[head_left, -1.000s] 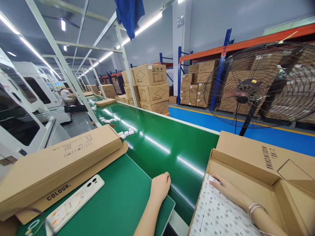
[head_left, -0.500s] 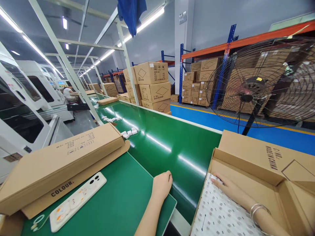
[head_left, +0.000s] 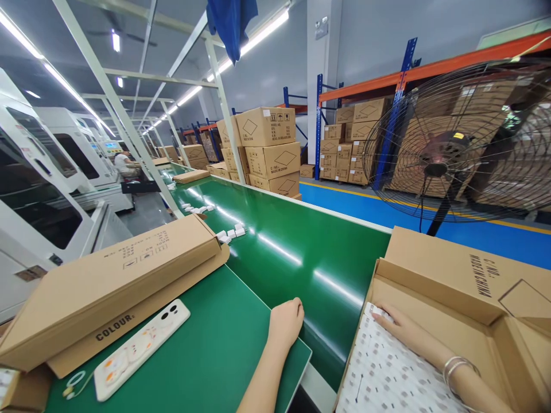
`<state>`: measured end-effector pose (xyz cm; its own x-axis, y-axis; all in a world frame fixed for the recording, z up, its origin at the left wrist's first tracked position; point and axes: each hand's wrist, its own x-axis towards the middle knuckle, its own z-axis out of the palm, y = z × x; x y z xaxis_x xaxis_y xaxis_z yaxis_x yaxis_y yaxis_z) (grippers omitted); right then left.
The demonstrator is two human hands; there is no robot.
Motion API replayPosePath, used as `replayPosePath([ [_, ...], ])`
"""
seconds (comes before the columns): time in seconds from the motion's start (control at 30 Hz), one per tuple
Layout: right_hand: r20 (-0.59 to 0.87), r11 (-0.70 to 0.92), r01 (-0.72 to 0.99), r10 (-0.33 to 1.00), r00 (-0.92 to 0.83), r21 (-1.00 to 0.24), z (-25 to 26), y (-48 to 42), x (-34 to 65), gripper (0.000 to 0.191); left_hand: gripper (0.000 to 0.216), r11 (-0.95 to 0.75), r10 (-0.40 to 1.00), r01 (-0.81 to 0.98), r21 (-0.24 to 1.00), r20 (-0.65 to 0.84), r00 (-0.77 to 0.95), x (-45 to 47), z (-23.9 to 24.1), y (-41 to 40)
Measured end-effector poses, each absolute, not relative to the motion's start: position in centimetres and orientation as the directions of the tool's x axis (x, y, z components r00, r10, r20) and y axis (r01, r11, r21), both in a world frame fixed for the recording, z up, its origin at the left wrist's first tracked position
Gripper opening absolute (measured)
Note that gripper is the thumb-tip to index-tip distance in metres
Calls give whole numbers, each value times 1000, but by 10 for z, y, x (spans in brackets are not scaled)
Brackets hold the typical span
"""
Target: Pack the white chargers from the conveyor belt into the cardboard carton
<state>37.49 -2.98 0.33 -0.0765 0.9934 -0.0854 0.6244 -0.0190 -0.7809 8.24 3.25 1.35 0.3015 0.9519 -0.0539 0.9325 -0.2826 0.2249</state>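
Note:
My left hand is curled closed over the right edge of the green table, beside the conveyor belt. Whatever its fingers may hold is hidden. At the right, my right hand reaches into an open carton, its forearm lying across the packed rows. Thumb and bent fingers close around a small white block at the far left corner of the layer. Tight rows of white blocks with grey print fill the near part of the carton; one dark thin mark lies among them.
Small white pieces lie on the green conveyor belt. A closed carton and a phone in a patterned case rest on the table. A large fan stands behind the open carton. Stacked cartons rise beyond the belt.
The whole view has shifted slightly, so things sit a little further right. Both hands keep almost the same pose and place.

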Motion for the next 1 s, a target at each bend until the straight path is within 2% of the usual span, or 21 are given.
replayPosePath([
  [0.6,-111,-25,574,987,-115,-818,2,-29,377,34,28,-270,954,937,220,-74,292,84,17,31],
  [0.83,-105,-49,584,992,-63,-810,-4,-27,376,39,28,-272,952,935,225,-75,295,83,17,31],
  [1.0,-114,-56,588,992,-62,-807,4,-30,373,36,28,-268,953,937,223,-80,292,84,17,31],
])
